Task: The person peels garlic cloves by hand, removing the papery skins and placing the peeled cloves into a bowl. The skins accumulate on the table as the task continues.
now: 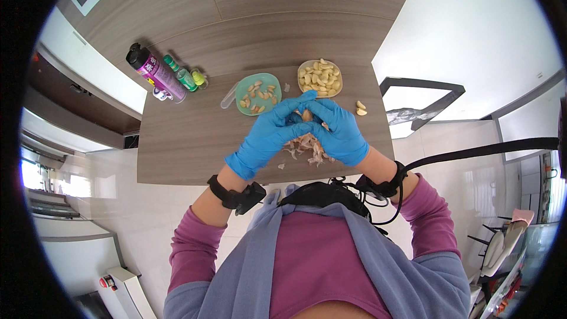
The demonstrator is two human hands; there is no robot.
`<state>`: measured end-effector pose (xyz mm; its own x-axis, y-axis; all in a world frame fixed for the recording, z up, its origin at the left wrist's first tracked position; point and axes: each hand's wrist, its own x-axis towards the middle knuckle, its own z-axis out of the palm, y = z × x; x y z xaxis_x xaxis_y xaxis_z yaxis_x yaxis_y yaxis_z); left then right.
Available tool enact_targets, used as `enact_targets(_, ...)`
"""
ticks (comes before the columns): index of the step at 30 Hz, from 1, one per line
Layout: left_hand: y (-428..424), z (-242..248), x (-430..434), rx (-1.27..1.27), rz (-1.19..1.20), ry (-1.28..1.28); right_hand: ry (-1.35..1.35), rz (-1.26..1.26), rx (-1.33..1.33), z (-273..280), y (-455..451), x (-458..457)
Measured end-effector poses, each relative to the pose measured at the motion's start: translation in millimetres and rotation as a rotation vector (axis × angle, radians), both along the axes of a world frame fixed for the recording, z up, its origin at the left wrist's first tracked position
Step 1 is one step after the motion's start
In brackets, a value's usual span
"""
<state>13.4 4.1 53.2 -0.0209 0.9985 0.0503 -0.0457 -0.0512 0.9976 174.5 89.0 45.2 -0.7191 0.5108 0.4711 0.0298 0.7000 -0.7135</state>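
Note:
My left hand [278,130] and my right hand [339,128], both in blue gloves, meet above the table around an unpeeled garlic clove [307,115]. Fingers of both hands curl about it and hide part of it. Papery garlic skins [315,149] lie in a heap below and partly behind my right hand. Beyond my left hand is a green plate [245,90] with several unpeeled cloves. A pale square bowl [340,80] full of peeled cloves stands past my right hand. Two peeled cloves [361,108] rest on the wood to its right.
On the wood-grain table [186,141], a clear plastic strip [229,96] lies beside the green plate. A purple spray can [160,77], a green-capped bottle [184,76] and a small yellow-green container [199,78] are at the back left. A black cable [478,146] runs off from my right wrist.

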Motion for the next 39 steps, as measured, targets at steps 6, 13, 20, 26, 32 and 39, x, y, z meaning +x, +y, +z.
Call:
enact_targets(6,-4,4,0,-0.103,0.038,-0.578,0.103,0.041,-0.127,-7,8,-7)
enact_targets(13,-6,4,-6,-0.155,0.033,-0.589,0.077,-0.014,-0.135,10,2,0)
enact_targets(20,-7,3,-5,-0.204,0.040,-0.574,-0.039,0.034,0.185,20,3,2)
enact_targets(26,-8,-3,-5,-0.216,0.054,-0.534,-0.098,0.032,0.188,18,-3,2)
enact_targets(32,-9,-10,-8,-0.224,-0.010,-0.584,-0.087,-0.037,-0.075,8,-10,-1)
enact_targets(39,-17,-14,-15,-0.315,-0.023,-0.594,-0.054,-0.172,-0.399,-1,7,8)
